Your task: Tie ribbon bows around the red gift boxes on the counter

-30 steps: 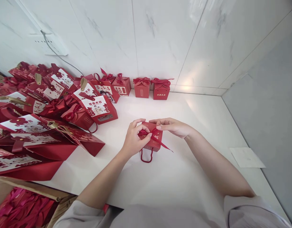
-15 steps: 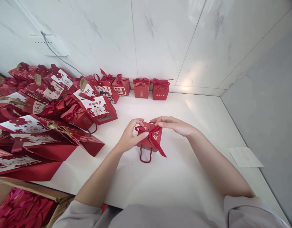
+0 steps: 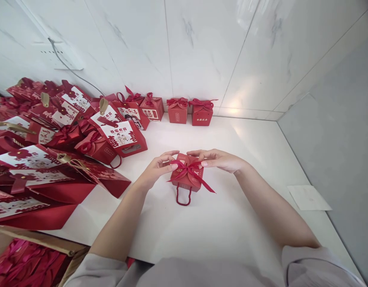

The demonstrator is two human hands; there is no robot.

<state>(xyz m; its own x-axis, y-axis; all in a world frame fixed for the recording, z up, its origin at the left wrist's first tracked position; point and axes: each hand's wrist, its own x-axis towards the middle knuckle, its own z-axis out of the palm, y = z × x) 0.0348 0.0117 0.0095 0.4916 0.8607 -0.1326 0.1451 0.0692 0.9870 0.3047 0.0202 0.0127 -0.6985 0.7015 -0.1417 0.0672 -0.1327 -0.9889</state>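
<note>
A small red gift box (image 3: 187, 183) with gold lettering stands on the white table in front of me. A red ribbon (image 3: 206, 185) is tied in a bow across its top, and both tails hang over the near side. My left hand (image 3: 160, 167) pinches the bow's left loop between thumb and fingers. On the other side, my right hand (image 3: 220, 160) pinches the right loop, with its fingers reaching behind the box. A dark red cord handle (image 3: 184, 204) droops from the near face onto the table.
Red gift boxes and bags (image 3: 91, 173) crowd the table's left side. Two bow-tied boxes (image 3: 177, 112) stand against the tiled wall. A cardboard carton (image 3: 37, 236) of red ribboned items sits low at left. White paper (image 3: 309, 197) lies at the right edge.
My left thumb has moved left from the knot to the left loop. The bow looks wider and flatter, with a second tail now showing at left. The box has stayed in place.
</note>
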